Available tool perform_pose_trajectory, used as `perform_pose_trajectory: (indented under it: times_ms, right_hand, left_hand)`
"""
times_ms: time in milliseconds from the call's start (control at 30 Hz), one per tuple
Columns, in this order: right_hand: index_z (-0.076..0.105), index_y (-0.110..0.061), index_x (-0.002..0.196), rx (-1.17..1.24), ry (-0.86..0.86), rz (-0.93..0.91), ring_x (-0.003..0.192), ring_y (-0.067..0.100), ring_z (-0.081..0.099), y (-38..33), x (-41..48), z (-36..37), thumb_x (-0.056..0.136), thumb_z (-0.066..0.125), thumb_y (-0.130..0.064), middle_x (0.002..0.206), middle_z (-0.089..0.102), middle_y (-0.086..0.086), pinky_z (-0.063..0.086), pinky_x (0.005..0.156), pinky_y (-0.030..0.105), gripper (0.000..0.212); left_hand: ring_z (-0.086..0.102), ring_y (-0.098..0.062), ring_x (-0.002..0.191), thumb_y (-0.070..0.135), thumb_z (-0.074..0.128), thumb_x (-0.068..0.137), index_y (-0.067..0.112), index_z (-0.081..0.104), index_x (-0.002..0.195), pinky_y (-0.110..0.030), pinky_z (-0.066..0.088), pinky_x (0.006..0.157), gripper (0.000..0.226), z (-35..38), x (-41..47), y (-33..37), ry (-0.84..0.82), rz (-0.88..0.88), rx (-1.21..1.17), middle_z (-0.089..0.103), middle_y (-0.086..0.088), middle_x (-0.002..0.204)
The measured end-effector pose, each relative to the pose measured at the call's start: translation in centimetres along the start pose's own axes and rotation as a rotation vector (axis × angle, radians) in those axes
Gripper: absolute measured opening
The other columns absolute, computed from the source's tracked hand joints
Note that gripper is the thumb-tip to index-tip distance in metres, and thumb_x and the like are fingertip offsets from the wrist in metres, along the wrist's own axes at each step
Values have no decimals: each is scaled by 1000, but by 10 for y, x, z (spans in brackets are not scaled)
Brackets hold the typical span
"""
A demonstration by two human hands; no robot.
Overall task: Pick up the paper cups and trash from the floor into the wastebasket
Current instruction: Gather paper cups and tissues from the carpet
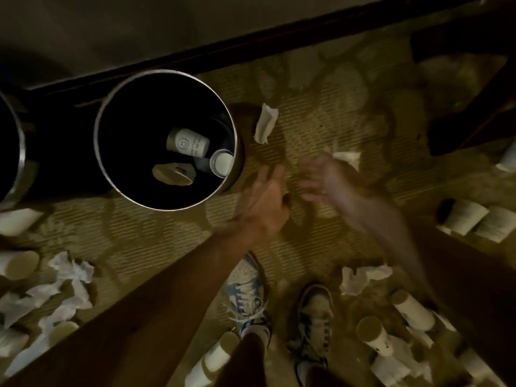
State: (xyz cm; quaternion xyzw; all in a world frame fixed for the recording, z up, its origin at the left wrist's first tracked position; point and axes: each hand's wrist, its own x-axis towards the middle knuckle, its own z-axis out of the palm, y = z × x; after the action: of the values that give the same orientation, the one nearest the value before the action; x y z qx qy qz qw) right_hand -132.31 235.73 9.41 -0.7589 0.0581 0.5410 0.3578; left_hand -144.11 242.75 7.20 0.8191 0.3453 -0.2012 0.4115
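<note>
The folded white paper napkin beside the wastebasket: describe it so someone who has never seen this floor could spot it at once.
Find the fully visible round black wastebasket with the silver rim by the dark baseboard. Just right of its rim, on the olive carpet, lies the folded white paper napkin. It is flatly folded and alone, unlike the crumpled white tissues at lower left.

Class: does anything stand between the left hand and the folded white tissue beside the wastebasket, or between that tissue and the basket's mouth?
Nothing visible does. Only bare carpet separates the left hand from the folded tissue, and the wastebasket beside it is open-topped, with cups lying low inside.
</note>
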Motion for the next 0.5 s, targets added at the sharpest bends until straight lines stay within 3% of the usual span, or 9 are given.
perform_pose_trajectory:
  times_ms: [133, 300, 367, 400, 433, 500]
  right_hand:
    - [55, -17, 132, 47, -120, -111, 120, 24, 55, 29, 63, 0, 106, 32, -35, 141, 53, 1, 49, 100, 43, 40]
    - [56, -22, 134, 73, -138, -110, 124, 23, 50, 38, 150, 10, 104, 31, -33, 145, 50, -1, 42, 105, 45, 41]
    - [53, -25, 136, 55, -180, -159, 123, 21, 50, 42, 175, 13, 103, 31, -38, 145, 48, -3, 42, 105, 44, 42]
    - [52, -26, 137, 51, -194, -188, 123, 21, 49, 43, 185, 13, 102, 31, -39, 145, 48, -4, 41, 105, 43, 43]
    - [52, -27, 138, 62, -202, -202, 124, 21, 49, 42, 194, 14, 102, 33, -40, 145, 48, -4, 41, 104, 43, 43]
    - [55, -27, 135, 105, -219, -208, 124, 20, 51, 41, 207, 19, 101, 35, -39, 140, 53, -5, 41, 105, 44, 41]
  left_hand:
    - [29, -26, 145, 17, 60, 95, 23, 14, 157, -39, 33, 114, 77, 47, 72, -40, 37, -46, -71, 17, -5, 161]
    - [9, -22, 151, 11, 55, 96, 28, 17, 158, -35, 21, 122, 74, 80, 151, -70, 176, -69, -159, 1, -7, 164]
    - [9, -8, 145, 13, 53, 99, 25, 19, 157, -10, 18, 114, 69, 90, 171, -78, 285, -11, -214, 1, -9, 164]
    - [10, 2, 138, 12, 53, 100, 23, 20, 157, 3, 13, 103, 67, 93, 179, -82, 322, 19, -255, 4, -8, 164]
    - [11, 6, 135, 12, 52, 100, 26, 21, 157, 6, 11, 97, 67, 96, 185, -85, 342, 23, -271, 6, -2, 163]
    - [19, -5, 143, 13, 52, 99, 33, 25, 155, -10, 19, 102, 66, 99, 195, -94, 368, -3, -227, 12, 5, 162]
